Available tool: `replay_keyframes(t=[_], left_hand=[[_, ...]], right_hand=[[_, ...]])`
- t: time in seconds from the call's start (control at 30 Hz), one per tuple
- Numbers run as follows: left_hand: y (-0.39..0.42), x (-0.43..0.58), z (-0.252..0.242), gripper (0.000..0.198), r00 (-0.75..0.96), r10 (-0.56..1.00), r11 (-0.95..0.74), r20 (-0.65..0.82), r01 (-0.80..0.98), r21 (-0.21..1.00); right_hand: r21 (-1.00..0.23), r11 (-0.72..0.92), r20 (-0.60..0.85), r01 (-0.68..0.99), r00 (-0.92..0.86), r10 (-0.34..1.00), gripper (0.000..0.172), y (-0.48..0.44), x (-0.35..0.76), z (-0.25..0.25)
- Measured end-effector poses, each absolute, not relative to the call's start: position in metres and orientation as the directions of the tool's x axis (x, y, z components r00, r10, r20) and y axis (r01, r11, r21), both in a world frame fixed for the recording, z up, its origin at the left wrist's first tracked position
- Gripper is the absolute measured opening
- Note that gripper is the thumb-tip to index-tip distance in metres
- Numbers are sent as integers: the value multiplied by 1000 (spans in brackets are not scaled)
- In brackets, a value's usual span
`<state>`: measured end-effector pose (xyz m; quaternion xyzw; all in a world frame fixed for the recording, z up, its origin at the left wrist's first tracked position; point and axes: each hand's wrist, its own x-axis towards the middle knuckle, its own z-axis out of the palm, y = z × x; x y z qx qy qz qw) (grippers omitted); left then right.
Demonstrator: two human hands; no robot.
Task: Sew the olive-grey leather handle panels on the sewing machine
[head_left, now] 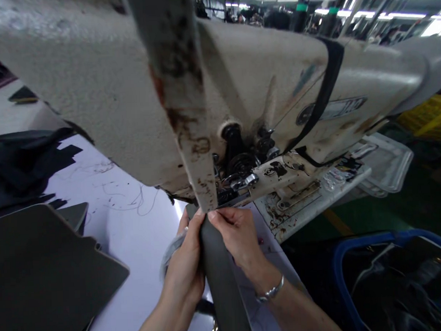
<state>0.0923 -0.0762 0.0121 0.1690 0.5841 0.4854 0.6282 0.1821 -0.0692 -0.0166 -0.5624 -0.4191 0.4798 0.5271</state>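
A long dark grey fabric strip runs from the bottom of the view up under the head of a worn cream sewing machine. My left hand pinches the strip's left edge close to the needle area. My right hand, with a silver bracelet on the wrist, pinches the right edge at the same height. Both hands are closed on the strip. The needle itself is hidden behind the machine's front cover.
Large grey fabric panels lie at the lower left on the white table, with dark cloth piled behind them and loose threads scattered about. A blue bin of dark pieces stands at the lower right. A white tray sits beyond the machine.
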Motion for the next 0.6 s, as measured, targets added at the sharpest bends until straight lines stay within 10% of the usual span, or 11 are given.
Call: replay_keyframes(t=[0.6], left_hand=[[-55, 106, 13, 42, -236, 828, 291, -509, -595, 749]], right_hand=[[-994, -90, -81, 54, 148, 986, 31, -54, 199, 0]])
